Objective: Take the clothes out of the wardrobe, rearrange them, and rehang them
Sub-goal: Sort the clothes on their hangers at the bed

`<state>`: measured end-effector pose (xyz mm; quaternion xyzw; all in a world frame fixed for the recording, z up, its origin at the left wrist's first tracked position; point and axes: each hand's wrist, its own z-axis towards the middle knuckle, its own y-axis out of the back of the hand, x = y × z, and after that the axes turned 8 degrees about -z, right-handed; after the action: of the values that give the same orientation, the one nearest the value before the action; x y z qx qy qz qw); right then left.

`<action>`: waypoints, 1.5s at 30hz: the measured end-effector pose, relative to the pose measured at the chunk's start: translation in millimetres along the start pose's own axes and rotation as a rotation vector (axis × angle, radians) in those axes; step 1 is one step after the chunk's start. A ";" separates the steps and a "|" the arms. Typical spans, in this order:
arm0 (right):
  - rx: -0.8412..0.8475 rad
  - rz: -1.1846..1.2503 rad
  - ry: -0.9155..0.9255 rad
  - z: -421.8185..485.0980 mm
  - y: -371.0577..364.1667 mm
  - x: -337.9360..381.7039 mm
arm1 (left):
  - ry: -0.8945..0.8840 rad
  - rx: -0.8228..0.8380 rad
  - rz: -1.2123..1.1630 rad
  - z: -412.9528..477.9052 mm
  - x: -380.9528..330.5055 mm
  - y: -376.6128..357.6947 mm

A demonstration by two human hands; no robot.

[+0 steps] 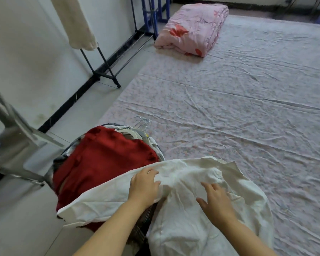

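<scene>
A white shirt (188,215) lies spread on the bed sheet in front of me, its hanger hook (222,150) sticking out at the collar. My left hand (144,183) pinches the cloth near the shoulder. My right hand (215,198) rests flat on the shirt's front with fingers spread. To the left sits a pile of clothes with a red garment (103,161) on top and several white hangers (137,130) at its far end. A cream garment (76,23) hangs on the black clothes rack (103,71) by the wall.
A folded pink floral quilt (192,28) lies at the far end of the sheet-covered bed (248,100). A grey metal stand (15,133) is at the left. A blue rack (155,13) stands at the back. Pale floor tiles (85,108) run along the wall.
</scene>
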<state>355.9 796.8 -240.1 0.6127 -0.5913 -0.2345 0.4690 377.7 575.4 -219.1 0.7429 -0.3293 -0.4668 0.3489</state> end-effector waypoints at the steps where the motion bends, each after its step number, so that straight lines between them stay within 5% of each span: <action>1: 0.007 0.004 0.012 1.1 0.5 9.4 | 0.014 -0.008 -0.003 -2.6 9.1 7.6; 10: 0.036 -0.006 0.080 54.3 -9.8 123.8 | 0.019 -0.064 -0.006 25.6 106.1 75.8; 21: 0.080 0.015 -0.078 196.4 -51.0 272.6 | -0.058 0.047 -0.069 143.1 253.0 132.5; 33: -0.048 -0.120 -0.138 353.6 -84.3 288.0 | -0.135 0.051 -0.194 199.6 302.8 104.6; 37: -0.108 -0.212 -0.138 366.1 -97.8 284.4 | -0.138 0.037 -0.221 201.2 307.6 98.0; 45: -0.043 -0.007 -0.221 352.3 -88.6 282.9 | -0.124 0.005 -0.239 183.1 293.0 104.2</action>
<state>158.0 412.5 -398.5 0.5751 -0.6320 -0.3148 0.4133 293.4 241.8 -327.7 0.7476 -0.2605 -0.5492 0.2677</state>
